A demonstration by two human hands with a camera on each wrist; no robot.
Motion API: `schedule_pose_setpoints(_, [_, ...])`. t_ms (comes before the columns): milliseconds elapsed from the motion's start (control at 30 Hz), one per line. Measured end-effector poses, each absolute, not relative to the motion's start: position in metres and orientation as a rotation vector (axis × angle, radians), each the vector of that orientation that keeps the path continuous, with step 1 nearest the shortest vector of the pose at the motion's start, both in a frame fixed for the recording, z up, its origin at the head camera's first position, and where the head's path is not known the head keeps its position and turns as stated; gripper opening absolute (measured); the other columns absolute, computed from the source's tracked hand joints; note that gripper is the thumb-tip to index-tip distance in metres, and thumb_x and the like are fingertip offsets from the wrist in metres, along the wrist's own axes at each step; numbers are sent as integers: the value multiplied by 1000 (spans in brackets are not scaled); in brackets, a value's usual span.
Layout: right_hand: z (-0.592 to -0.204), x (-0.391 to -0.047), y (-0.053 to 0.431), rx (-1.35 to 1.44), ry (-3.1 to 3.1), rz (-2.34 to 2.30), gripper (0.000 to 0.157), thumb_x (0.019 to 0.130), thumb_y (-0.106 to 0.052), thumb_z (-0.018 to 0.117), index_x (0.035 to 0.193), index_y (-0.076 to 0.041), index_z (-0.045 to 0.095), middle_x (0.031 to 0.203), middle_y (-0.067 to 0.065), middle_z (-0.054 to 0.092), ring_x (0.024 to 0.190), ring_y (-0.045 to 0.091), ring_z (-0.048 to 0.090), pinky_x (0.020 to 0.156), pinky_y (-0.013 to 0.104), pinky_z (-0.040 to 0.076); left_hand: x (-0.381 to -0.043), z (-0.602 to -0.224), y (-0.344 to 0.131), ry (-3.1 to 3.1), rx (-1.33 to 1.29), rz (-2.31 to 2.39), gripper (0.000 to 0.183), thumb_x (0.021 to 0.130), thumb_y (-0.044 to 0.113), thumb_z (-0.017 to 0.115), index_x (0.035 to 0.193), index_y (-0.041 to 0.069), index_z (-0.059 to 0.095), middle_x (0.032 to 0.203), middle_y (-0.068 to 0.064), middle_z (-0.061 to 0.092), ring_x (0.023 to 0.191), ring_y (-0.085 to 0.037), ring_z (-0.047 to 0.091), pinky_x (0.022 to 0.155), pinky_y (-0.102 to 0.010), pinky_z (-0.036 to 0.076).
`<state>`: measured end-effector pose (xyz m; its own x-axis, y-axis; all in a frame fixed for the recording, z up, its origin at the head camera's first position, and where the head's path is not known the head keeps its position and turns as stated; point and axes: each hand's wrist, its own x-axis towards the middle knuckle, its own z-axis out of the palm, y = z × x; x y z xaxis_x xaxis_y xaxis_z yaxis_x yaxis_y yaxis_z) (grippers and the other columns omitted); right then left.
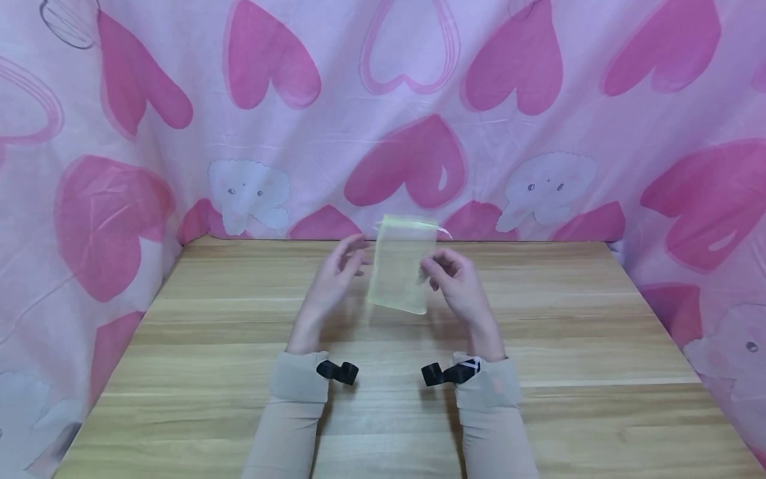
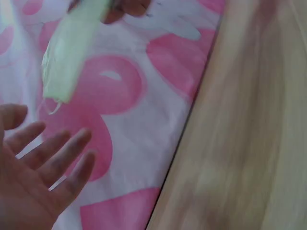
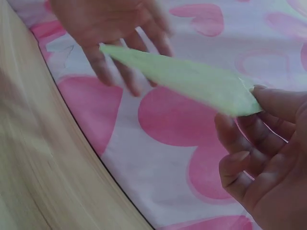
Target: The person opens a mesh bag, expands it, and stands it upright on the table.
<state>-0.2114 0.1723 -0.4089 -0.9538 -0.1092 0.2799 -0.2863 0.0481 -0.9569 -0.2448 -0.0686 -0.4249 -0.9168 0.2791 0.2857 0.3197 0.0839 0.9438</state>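
Note:
A sheer pale yellow-green drawstring pouch (image 1: 399, 266) hangs above the table between my hands, with white cord ends at its top edge. My right hand (image 1: 457, 283) pinches its right side between thumb and fingers; the right wrist view shows the thumb pressing the edge of the pouch (image 3: 192, 84). Just left of the pouch, my left hand (image 1: 335, 276) holds nothing, its fingers spread and relaxed. In the left wrist view those fingers of the left hand (image 2: 45, 172) extend apart below the corded end of the pouch (image 2: 72, 52).
A wood-grain table (image 1: 574, 372) lies under both arms. Behind it and along both sides hangs a pink curtain (image 1: 335, 146) printed with hearts and white animal figures. Black wrist cameras are strapped over the beige sleeves (image 1: 299, 392).

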Motion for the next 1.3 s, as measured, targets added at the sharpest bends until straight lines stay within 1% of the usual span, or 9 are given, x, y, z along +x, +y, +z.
schedule_pose_setpoints(133, [-409,-211,174,440,-2096,2145,17,99,-11,59,98,6,61,81,13,64,69,19,55,59,23,45,-249,-432,-71,-2393,-674,-1487,53,98,11,60,147,11,41,141,-10,48,118,-27,55,97,-40,46])
schedule_pose_setpoints(200, [-408,-211,175,460,-2055,2195,15,99,-10,59,98,5,61,81,12,64,69,18,57,59,23,45,-250,-434,-69,-2387,-711,-1290,61,93,7,66,148,9,39,144,-12,45,125,-29,50,102,-41,42])
schedule_pose_setpoints(300, [-408,-210,175,478,-1991,2267,9,98,-6,58,97,2,62,81,10,65,70,16,59,59,22,46,-251,-436,-65,-2342,-766,-1127,72,85,4,74,148,8,39,149,-13,39,132,-31,43,107,-44,37])
schedule_pose_setpoints(433, [-407,-209,174,488,-1892,2387,9,99,-2,55,95,-3,63,80,8,66,71,16,62,59,21,47,-250,-436,-61,-2226,-838,-1030,76,76,-2,81,143,5,45,147,-20,41,131,-35,44,104,-47,40])
schedule_pose_setpoints(633, [-407,-208,176,496,-1795,2530,15,100,-2,51,94,-7,64,81,5,66,74,16,64,63,22,48,-249,-432,-57,-2069,-932,-1001,68,75,1,84,136,5,55,144,-20,46,129,-34,46,105,-47,37])
schedule_pose_setpoints(733, [-407,-208,177,473,-1760,2593,14,100,-4,53,94,-7,64,80,4,66,74,16,64,66,23,48,-248,-429,-56,-2009,-973,-1005,62,73,-4,82,130,5,60,141,-20,49,128,-33,47,104,-45,39])
schedule_pose_setpoints(867, [-408,-209,177,418,-1705,2675,15,100,-4,53,93,-8,65,79,4,67,73,17,64,69,25,49,-246,-423,-55,-1926,-1025,-1019,48,72,-10,80,117,5,69,131,-21,56,122,-32,51,100,-43,42])
schedule_pose_setpoints(1067, [-408,-210,177,333,-1696,2728,18,100,-4,53,89,-8,66,78,3,66,71,15,65,68,24,49,-242,-416,-55,-1841,-1077,-1054,20,75,-6,80,92,4,76,112,-17,66,112,-34,58,100,-41,43])
schedule_pose_setpoints(1300, [-407,-209,179,294,-1946,2569,11,100,-13,57,91,-8,61,80,2,64,70,13,60,63,23,47,-241,-413,-56,-1844,-1068,-1090,16,79,-8,74,89,4,75,101,-13,70,100,-28,63,92,-38,46])
